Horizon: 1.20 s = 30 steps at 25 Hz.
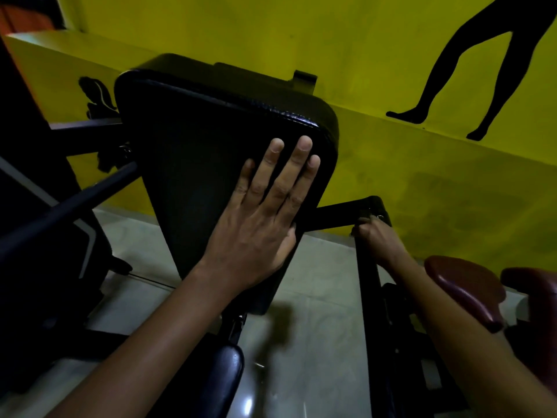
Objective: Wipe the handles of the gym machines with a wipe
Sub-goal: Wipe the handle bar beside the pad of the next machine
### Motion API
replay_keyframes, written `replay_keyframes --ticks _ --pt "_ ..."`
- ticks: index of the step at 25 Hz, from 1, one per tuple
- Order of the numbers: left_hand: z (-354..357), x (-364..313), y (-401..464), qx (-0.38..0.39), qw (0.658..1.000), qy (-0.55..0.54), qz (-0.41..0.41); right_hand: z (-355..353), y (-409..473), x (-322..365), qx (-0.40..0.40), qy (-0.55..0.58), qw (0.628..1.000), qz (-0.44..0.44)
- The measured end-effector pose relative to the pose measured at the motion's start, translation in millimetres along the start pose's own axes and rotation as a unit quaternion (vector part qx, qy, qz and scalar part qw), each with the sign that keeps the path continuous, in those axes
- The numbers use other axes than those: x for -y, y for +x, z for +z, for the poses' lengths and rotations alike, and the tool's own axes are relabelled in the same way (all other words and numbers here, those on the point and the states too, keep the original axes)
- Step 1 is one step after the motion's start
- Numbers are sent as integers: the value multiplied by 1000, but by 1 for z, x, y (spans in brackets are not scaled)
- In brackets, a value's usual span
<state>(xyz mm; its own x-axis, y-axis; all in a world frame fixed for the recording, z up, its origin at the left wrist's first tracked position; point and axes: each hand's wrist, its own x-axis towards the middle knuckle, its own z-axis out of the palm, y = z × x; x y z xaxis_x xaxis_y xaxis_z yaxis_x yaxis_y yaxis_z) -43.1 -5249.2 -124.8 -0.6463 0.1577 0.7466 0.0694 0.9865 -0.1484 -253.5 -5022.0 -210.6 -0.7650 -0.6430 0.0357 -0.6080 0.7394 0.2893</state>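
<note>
Black pad [193, 152] under flat left hand [256, 227], right hand [376, 236] fingers curled round handle [366, 267]

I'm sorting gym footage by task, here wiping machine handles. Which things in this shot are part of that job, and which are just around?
Part of the job:
- right hand, gripping the black handle; no wipe can be made out
- left hand, flat on the black back pad

Just around:
- maroon pads
- yellow wall with black leg silhouette
- tiled floor

Glossy black vinyl pad [211, 152]; handle bar [366, 267] seemingly matt metal.
</note>
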Motion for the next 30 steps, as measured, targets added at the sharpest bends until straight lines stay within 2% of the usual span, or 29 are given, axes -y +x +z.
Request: replay_keyframes --ticks 2,4,5,7,9,10,11,13,15,16,19,23,26,30 --pt "1 -1 0 -3 1000 -1 -1 1 -14 12 -69 62 990 110" --pt "2 -1 0 -7 1000 1 -2 3 -17 18 -98 153 954 238" --pt "3 -1 -1 -6 1000 3 -2 3 -12 17 -97 215 922 307" --pt "4 -1 -3 -5 1000 6 -3 6 1 10 -73 367 809 453" --pt "3 -1 -3 -2 1000 11 2 10 10 5 -62 481 690 536" --pt "3 0 -2 0 1000 11 5 13 13 4 -54 522 649 551" --pt "3 0 -2 1 1000 10 6 16 13 3 -44 545 627 556" --pt "3 -1 -2 3 1000 4 -1 18 6 -2 -27 572 614 543" --pt "4 -3 -2 5 1000 7 -8 13 -9 -2 -22 589 632 503" --pt "5 -4 -2 6 1000 9 -9 9 -18 1 -31 572 664 480" --pt "2 -5 -2 12 1000 9 -8 -9 -45 20 -45 434 795 422" --pt "-7 -6 -2 34 999 20 -7 -44 -85 51 -10 280 903 325" --pt "-16 -4 -3 48 999 10 3 -64 -124 81 3 242 924 295" --pt "-24 -1 -4 68 998 -4 12 -77 -176 119 -17 145 962 233"
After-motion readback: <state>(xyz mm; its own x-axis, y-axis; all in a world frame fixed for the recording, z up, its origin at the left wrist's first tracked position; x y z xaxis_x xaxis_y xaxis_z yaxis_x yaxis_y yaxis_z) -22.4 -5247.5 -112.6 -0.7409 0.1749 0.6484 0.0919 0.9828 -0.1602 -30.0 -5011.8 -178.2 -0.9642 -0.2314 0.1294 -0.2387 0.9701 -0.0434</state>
